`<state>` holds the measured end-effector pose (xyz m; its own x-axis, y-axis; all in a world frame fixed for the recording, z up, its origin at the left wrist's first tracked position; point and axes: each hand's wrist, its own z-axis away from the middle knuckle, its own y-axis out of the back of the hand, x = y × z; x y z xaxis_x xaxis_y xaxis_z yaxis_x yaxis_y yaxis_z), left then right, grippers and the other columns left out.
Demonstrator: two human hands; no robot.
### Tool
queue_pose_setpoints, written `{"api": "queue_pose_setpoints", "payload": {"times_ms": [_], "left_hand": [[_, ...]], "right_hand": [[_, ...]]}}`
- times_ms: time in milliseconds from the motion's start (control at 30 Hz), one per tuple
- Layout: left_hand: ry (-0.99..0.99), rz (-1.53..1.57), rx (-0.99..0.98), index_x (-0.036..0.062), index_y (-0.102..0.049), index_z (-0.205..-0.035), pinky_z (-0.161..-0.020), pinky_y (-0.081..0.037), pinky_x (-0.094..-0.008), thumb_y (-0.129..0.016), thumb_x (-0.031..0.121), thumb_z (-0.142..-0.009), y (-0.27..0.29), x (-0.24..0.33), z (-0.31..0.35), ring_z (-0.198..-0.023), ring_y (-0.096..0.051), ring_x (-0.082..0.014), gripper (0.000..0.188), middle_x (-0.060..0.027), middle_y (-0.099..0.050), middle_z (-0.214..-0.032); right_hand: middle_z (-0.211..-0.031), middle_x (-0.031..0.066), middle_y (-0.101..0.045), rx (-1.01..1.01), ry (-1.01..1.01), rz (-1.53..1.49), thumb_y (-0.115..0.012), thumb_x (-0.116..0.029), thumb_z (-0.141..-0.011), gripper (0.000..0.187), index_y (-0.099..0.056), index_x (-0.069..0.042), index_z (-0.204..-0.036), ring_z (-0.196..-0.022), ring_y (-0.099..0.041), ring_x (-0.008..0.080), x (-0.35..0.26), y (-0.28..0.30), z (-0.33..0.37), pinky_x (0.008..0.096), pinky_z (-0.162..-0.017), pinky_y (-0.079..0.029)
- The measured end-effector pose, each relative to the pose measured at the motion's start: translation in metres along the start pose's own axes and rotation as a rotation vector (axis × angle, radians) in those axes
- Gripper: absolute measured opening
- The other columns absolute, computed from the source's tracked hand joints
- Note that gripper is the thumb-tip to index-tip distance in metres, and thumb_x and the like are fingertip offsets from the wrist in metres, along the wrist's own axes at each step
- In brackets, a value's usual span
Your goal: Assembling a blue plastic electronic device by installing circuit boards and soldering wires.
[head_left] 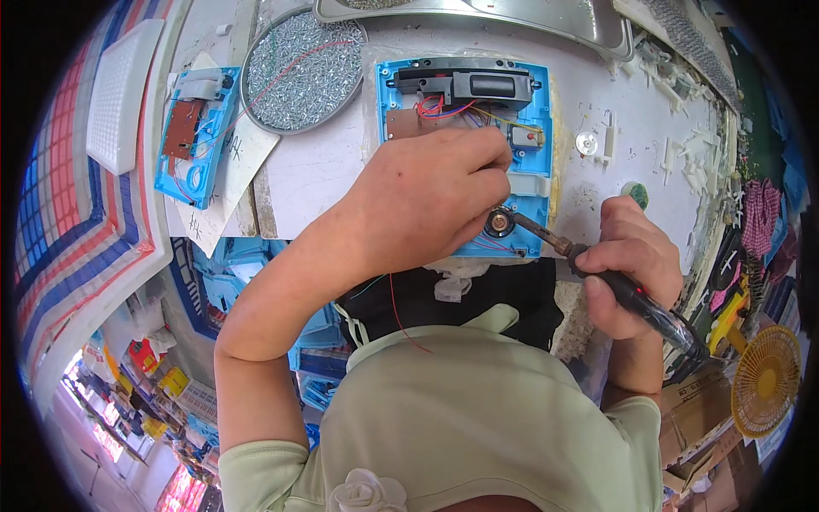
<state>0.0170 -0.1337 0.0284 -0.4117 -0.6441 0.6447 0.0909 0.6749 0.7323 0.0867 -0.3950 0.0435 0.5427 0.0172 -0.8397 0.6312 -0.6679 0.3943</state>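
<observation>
White bench (pixel 324 171) holds a round screw tray (pixel 300 70) at top left w/ a 2nd blue shell (pixel 194 136) beside it. Blue casing (pixel 461 154) lies at bench centre, wires & board showing. L hand (pixel 426 200) rests curled on casing, fingertips pinched near its round part. R hand (pixel 631 260) is fisted around iron (pixel 597 269), tip touching casing's lower edge.

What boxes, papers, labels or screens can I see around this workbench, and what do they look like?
White paper sheets: under the second blue plastic casing at the bench's left, with dark handwritten marks.
Brown cardboard boxes: lower right beside the yellow fan, flaps open.
Colourful packages: lower left on the floor, yellow and red, too small to detail.
No screens visible.
</observation>
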Motion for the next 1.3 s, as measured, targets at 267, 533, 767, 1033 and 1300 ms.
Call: {"api": "queue_pose_setpoints", "payload": {"times_ms": [267,533,767,1033,1300], "left_hand": [[-0.004,-0.019,-0.011,0.0093,-0.062,-0.089,-0.068,-0.054,-0.0368,-0.077,0.003,-0.072,0.000,0.000,0.000,-0.088,-0.066,-0.0265,0.023,-0.0040,-0.062,-0.099],[-0.007,-0.017,-0.014,0.0092,-0.062,-0.089,-0.068,-0.054,-0.0372,-0.077,0.003,-0.073,0.002,0.000,0.001,-0.088,-0.066,-0.0265,0.022,-0.0039,-0.062,-0.100],[-0.011,-0.005,-0.047,0.0080,-0.062,-0.089,-0.071,-0.054,-0.0396,-0.075,0.003,-0.074,0.006,-0.001,-0.002,-0.089,-0.066,-0.0301,0.020,-0.0078,-0.062,-0.100],[0.000,-0.016,-0.038,0.0044,-0.066,-0.090,-0.073,-0.054,-0.0389,-0.077,0.003,-0.070,0.008,0.014,0.000,-0.087,-0.066,-0.0310,0.022,-0.0118,-0.064,-0.098],[-0.020,-0.004,-0.017,0.0040,-0.067,-0.091,-0.073,-0.054,-0.0395,-0.077,0.005,-0.073,0.004,0.011,-0.001,-0.088,-0.066,-0.0323,0.021,-0.0132,-0.064,-0.100]], "right_hand": [[-0.077,0.0100,-0.064,0.103,-0.403,-0.116,-0.072,-0.011,-0.079,0.020,-0.069,0.002,-0.093,-0.062,-0.052,0.0179,-0.016,0.001,0.002,0.0315,-0.059,-0.041],[-0.082,0.0069,-0.061,0.329,-0.359,-0.157,-0.074,-0.016,-0.082,0.027,-0.067,0.005,-0.098,-0.071,-0.054,0.0166,-0.019,0.010,0.027,0.0367,-0.083,-0.047],[-0.101,0.0179,-0.067,0.815,-0.207,0.060,-0.069,-0.024,-0.090,0.035,-0.062,0.006,-0.106,-0.099,-0.063,0.0299,-0.035,0.082,0.126,0.0493,-0.101,-0.046],[-0.093,0.0150,-0.065,1.338,-0.164,0.585,-0.053,-0.002,-0.084,0.018,-0.064,0.005,-0.097,-0.091,-0.065,0.0244,-0.118,0.157,0.222,0.0361,-0.090,-0.052],[-0.096,0.0049,-0.067,1.286,-0.485,0.976,-0.062,-0.007,-0.094,0.012,-0.069,0.001,-0.099,-0.086,-0.061,0.0120,-0.054,0.190,0.209,0.0250,-0.081,-0.049]]}}
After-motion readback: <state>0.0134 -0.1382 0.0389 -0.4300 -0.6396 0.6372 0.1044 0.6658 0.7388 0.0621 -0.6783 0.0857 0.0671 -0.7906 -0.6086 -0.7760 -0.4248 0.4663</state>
